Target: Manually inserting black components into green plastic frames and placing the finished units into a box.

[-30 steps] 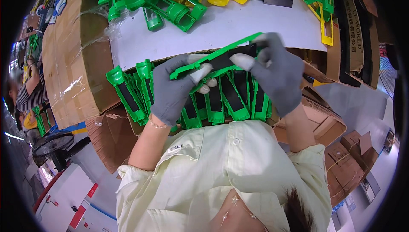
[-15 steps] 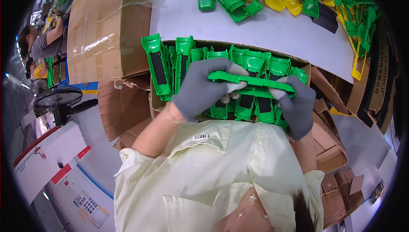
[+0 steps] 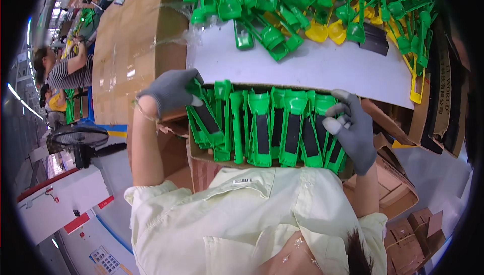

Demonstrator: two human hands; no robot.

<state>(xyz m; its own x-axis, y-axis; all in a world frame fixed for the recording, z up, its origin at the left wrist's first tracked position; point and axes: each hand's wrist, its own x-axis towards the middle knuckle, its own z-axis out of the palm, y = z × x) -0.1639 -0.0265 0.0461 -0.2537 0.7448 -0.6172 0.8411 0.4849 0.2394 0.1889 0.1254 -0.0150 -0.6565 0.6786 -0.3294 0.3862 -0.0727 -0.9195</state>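
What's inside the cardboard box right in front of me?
The cardboard box holds a row of green plastic parts with black strips, packed side by side. The left hand and right hand rest on the row's ends. Anything underneath is hidden.

Gloved left hand [image 3: 170, 92] and right hand [image 3: 353, 129] flank boxed green parts [image 3: 262, 126].

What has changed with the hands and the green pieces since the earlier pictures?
The one green piece held crosswise in both hands is gone from them. The left hand and right hand have moved apart to the ends of the row of green pieces in the cardboard box. The loose pile above stayed.
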